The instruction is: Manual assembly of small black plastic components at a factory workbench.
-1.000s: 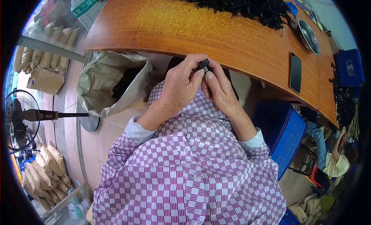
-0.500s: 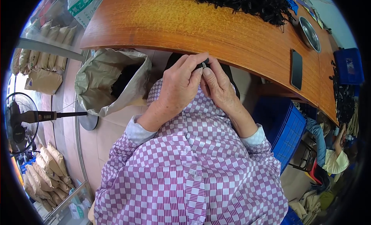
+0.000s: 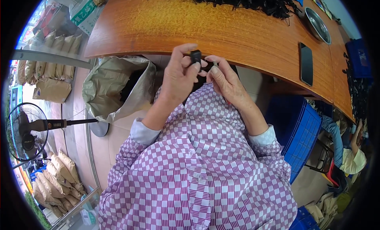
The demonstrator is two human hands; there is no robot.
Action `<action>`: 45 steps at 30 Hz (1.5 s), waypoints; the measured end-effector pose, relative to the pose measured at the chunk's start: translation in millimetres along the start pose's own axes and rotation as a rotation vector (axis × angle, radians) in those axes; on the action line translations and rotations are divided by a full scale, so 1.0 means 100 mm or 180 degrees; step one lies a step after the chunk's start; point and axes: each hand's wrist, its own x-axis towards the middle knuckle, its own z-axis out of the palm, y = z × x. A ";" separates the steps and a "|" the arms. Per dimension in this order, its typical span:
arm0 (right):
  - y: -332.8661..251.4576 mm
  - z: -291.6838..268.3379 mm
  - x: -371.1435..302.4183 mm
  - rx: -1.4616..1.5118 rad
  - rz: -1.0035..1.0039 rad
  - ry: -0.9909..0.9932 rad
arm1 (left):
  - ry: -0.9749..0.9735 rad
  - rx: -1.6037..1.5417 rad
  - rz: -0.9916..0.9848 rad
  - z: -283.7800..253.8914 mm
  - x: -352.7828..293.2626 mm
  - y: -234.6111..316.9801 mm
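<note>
My left hand (image 3: 178, 77) has a small black piece (image 3: 196, 56) pinched between thumb and fingers, at the fingertips. The right hand (image 3: 230, 87), just beside it, is curled, thumb against forefinger on a small greyish piece (image 3: 215, 64); that one is too small for me to identify. Only a narrow gap parts the two sets of fingertips. Just beyond them, the front edge of the wooden table (image 3: 158, 32) curves across, and from my view the left forefinger overlaps it, though I can't tell whether it touches. Past that edge I have a broad, worn stretch of tabletop reaching to a heap of black pieces (image 3: 245, 0) well ahead of both hands. Right of the right hand, a dark phone (image 3: 306, 64) lies near the table's edge, and a metal bowl (image 3: 318, 26) sits beyond it. To the left of the left hand an open sack (image 3: 103, 81) stands with its mouth up, dark stuff inside, its rim bounding my sideways room there. On the right, nearer the body than the table edge, a blue crate (image 3: 303, 135) sits well apart from the right forearm.
</note>
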 end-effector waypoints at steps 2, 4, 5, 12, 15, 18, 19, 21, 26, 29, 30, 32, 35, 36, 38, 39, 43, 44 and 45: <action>0.00 -0.04 0.00 0.0358 0.0154 0.0013 | -0.0059 -0.0552 -0.0213 -0.04 0.00 0.04; 0.00 -0.08 0.01 0.0542 0.0218 0.0033 | -0.0161 -0.1072 -0.0416 -0.06 -0.02 0.00; 0.01 -0.09 0.01 0.0718 0.0094 0.0041 | -0.0215 -0.1337 -0.0520 -0.06 -0.02 -0.01; -0.06 -0.13 0.07 0.1649 0.0193 -0.0273 | -0.1074 -0.1706 -0.0828 -0.11 -0.04 0.08; -0.02 -0.15 0.09 0.1766 0.0403 -0.0673 | -0.1249 -0.1561 -0.0854 -0.12 -0.05 0.07; -0.02 -0.14 0.08 0.1543 0.0360 -0.0611 | -0.1245 -0.1409 -0.0837 -0.13 -0.08 0.05; -0.02 -0.14 0.07 0.1441 0.0332 -0.0577 | -0.1222 -0.1004 -0.0627 -0.12 -0.10 0.03; 0.00 -0.13 0.06 0.1239 0.0430 -0.0569 | -0.1151 -0.0193 -0.0211 -0.09 -0.13 0.01; -0.07 0.03 -0.01 0.0423 0.0387 -0.0341 | -0.0950 0.0728 -0.0080 -0.05 -0.19 0.08; -0.14 0.08 -0.05 0.0155 0.0334 -0.0298 | -0.0709 0.0613 -0.0205 -0.08 -0.19 0.06; -0.16 0.08 -0.07 0.0124 0.0395 -0.0334 | -0.0695 0.0601 -0.0199 -0.10 -0.19 0.06; -0.20 0.11 -0.09 0.0087 0.0463 -0.0367 | -0.0620 0.0536 -0.0311 -0.15 -0.19 0.05; -0.25 0.17 -0.11 -0.0041 0.0573 -0.0411 | -0.0581 0.0436 -0.0357 -0.16 -0.19 0.04; -0.25 0.17 -0.11 -0.0042 0.0575 -0.0410 | -0.0578 0.0377 -0.0345 -0.16 -0.19 0.03; -0.22 0.15 -0.11 -0.0462 0.0508 -0.0516 | -0.0586 0.0321 -0.0335 -0.16 -0.19 0.03; -0.21 0.15 -0.11 -0.0669 0.0471 -0.0569 | -0.0588 0.0346 -0.0363 -0.17 -0.18 0.02; -0.24 0.15 -0.11 -0.0917 0.0349 -0.0534 | -0.0613 0.0494 -0.0445 -0.16 -0.17 0.05; -0.21 0.15 -0.12 -0.0901 0.0345 -0.0516 | -0.0623 0.0574 -0.0458 -0.15 -0.16 0.07; -0.17 0.14 -0.12 -0.0946 0.0232 -0.0502 | -0.0635 0.0657 -0.0468 -0.14 -0.16 0.08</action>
